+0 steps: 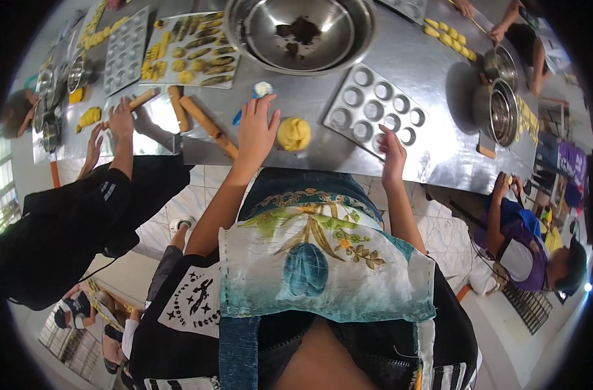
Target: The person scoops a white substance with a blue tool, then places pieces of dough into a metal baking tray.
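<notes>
A ball of yellow dough (294, 134) rests on the steel table (306, 161) in front of me. Just left of it my left hand (258, 126) reaches over the tabletop, fingers extended, by a small container with a white top (263, 89) and a blue item (237, 117). Whether that hand touches the container I cannot tell. My right hand (393, 153) is at the near edge of a metal muffin tin (373, 109), its fingers partly curled; contact with the tin is unclear. A wooden rolling pin (206, 125) lies left of my left hand.
Beyond the dough stands a large steel bowl (300, 34) with dark brown matter inside. A tray of shaped dough pieces (191, 51) lies at the back left, near another muffin tin (126, 51). A co-worker's hands (120, 119) work at the left; nested steel bowls (497, 113) stand right.
</notes>
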### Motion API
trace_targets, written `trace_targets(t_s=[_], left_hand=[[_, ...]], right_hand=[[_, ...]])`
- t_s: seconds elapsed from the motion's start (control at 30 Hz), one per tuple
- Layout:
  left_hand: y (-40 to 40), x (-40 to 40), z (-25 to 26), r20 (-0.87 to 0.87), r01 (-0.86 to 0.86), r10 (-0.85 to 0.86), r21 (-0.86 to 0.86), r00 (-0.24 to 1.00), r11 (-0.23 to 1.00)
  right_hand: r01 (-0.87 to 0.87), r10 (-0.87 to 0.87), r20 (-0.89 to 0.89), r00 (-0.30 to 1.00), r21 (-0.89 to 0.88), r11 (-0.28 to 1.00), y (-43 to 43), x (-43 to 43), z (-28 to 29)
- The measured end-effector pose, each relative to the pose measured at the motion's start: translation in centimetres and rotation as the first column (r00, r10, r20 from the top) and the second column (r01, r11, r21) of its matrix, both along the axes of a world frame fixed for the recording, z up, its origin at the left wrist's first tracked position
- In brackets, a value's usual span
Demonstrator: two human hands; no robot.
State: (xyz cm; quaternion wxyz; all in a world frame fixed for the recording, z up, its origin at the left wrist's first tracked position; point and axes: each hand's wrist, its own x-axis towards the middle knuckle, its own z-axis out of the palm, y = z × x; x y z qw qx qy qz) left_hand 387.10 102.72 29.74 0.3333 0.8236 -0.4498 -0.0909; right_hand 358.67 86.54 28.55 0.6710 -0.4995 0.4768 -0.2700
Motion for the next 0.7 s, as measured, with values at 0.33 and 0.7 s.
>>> trace_targets(t_s=[0.33,0.7], left_hand=[[-7.8,-12.2,-0.6,-0.033,0.343,-0.343,-0.028,0.939,0.939],[-10.9,-15.2,-5.6,0.130,0.438,-0.474,0.233,0.871,0.868]], right_hand=[[-0.740,-0.083,-0.869,0.487,-0.462,0.489,-0.7,-13.2,-3.7],[-0.731,-0.113,-0.821,0.560,-0.554,0.398,-2.8,-14.4,-4.6]])
